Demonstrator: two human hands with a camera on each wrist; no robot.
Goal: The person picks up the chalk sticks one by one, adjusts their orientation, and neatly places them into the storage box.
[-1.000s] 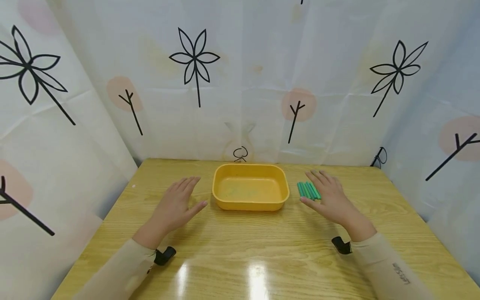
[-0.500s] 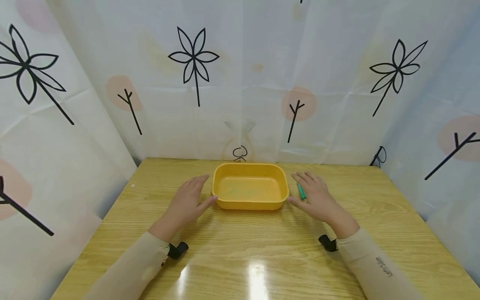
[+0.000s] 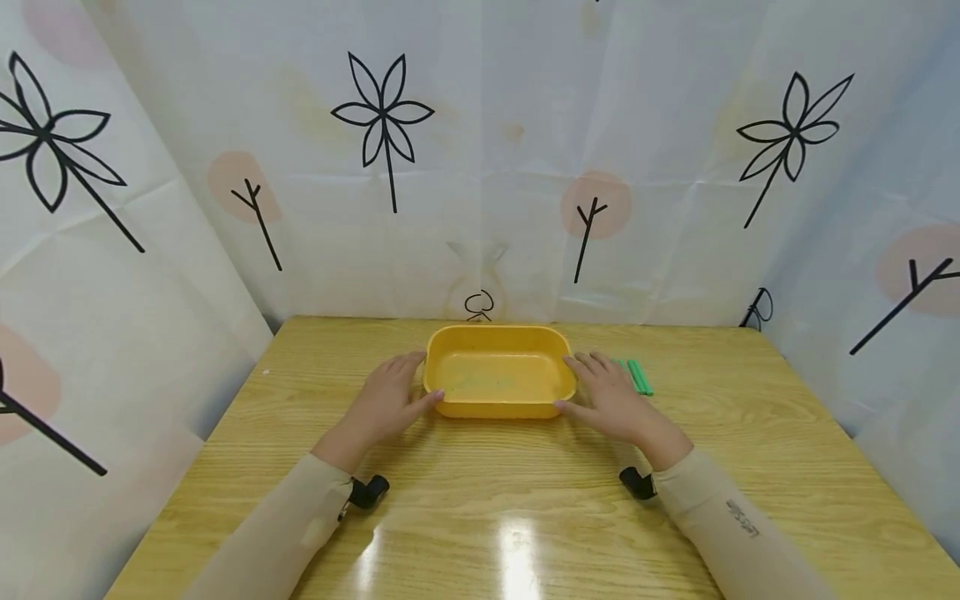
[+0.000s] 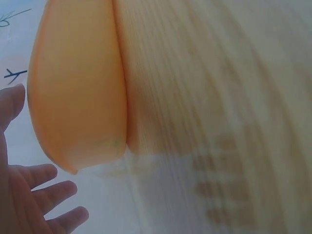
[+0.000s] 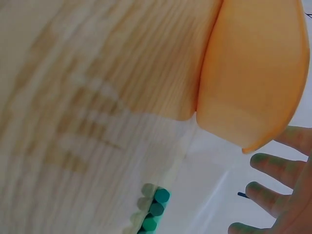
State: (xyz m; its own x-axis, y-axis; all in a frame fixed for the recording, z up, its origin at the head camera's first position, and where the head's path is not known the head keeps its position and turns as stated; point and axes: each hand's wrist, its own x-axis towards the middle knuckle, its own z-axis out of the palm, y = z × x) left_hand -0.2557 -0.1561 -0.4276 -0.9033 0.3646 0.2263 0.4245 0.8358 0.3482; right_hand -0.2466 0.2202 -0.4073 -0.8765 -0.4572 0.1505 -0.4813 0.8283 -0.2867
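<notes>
A yellow rectangular plastic tub (image 3: 498,411) sits toward the back of the wooden table. At its left end is my left hand (image 3: 386,400), thumb by the front corner and fingers by the end wall. My right hand (image 3: 611,400) mirrors it at the right end, with fingertips right at the rim. Both wrist views show the fingers (image 5: 278,170) spread and loosely extended along the tub's ends, holding nothing. Behind the right hand lies a row of green round sticks (image 3: 641,379), partly covered by that hand; their ends (image 5: 158,207) show in the right wrist view.
The pale wooden table (image 3: 480,483) runs up to a white patterned curtain (image 3: 480,167), which also hangs at both sides. Each sleeved wrist carries a small black camera mount (image 3: 369,492). Bright light reflects off the table's near part.
Both hands have moved inward to the tub's two ends, the left going right and the right going left. The right hand has passed across the green sticks. The tub has stayed put.
</notes>
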